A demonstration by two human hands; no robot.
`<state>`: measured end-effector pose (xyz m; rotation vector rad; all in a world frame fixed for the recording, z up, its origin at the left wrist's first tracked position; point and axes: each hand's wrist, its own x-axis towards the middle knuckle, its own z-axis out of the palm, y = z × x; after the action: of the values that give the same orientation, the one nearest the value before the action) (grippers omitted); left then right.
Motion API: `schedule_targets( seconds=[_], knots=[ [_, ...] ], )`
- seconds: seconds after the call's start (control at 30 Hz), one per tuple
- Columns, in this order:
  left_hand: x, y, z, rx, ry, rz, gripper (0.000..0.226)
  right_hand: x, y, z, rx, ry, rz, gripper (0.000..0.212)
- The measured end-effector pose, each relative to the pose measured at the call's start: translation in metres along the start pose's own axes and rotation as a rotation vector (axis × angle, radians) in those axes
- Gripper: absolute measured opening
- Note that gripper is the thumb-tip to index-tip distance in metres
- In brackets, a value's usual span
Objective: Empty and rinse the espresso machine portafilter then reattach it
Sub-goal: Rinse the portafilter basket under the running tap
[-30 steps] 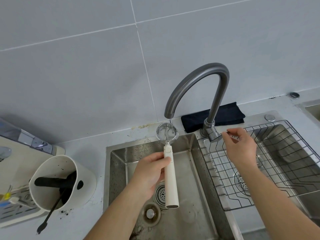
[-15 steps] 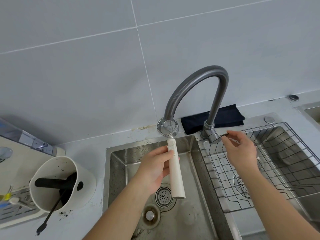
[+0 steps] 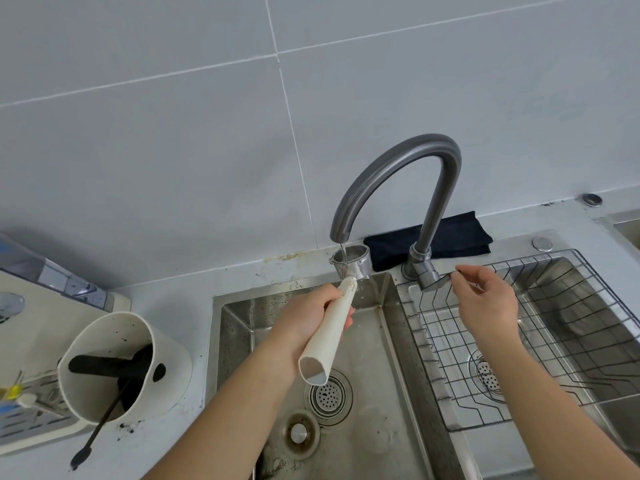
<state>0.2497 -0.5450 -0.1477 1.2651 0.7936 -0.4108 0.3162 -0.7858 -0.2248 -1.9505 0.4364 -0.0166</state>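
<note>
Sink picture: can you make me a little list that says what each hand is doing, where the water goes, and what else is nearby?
left hand: grips the cream handle of the portafilter
right hand: pinches the tap lever
water: thin stream from the tap into the portafilter's metal cup
below: left sink with a drain
right side: wire rack over the other basin
left counter: white tub with dark tools inside
behind tap: dark cloth
</note>
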Motion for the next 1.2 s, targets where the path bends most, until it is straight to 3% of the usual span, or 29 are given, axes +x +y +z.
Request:
schedule_targets(
  seconds=[0.47,0.7,1.2],
  knots=[
    [-0.021,0.025,-0.015,0.586,-0.005,0.076,0.019,0.0,0.003,-0.001,0.05,-0.005,-0.001,0.02],
    [-0.024,0.021,-0.029,0.65,0.047,0.166,0.009,0.001,0.002,-0.001,0.052,-0.011,0.004,0.018],
    [-0.023,0.013,-0.052,0.521,0.106,0.389,0.026,0.001,0.004,-0.001,0.018,-0.008,-0.023,0.015]
  ],
)
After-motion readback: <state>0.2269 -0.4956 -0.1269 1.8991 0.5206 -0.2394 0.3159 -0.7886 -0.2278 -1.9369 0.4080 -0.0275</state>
